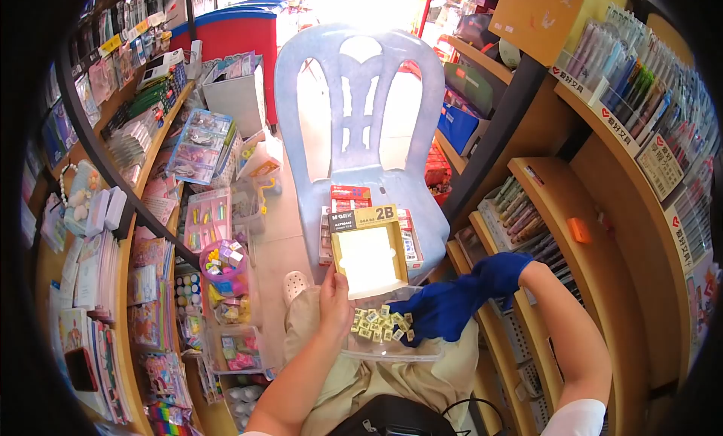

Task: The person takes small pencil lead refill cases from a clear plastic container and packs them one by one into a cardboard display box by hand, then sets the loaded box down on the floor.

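My left hand (335,300) holds an open cardboard box (369,259) marked 2B by its left edge; its inside looks bright and pale. Behind the box, red and white boxes (351,195) lie on the seat of a light blue plastic chair (392,191). On my lap rests a clear plastic tray (376,353) with several small yellowish blocks (380,324) in it. A dark blue cloth (452,304) hangs over the tray's right side, and my right hand (506,274) is at its upper end, with the fingers hidden by the cloth.
Shelves of books and packets (162,285) line the left side. A pink basket (224,261) of small items stands there. Curved wooden shelves (610,285) with pens (640,78) rise on the right. An orange item (579,230) sits on one shelf.
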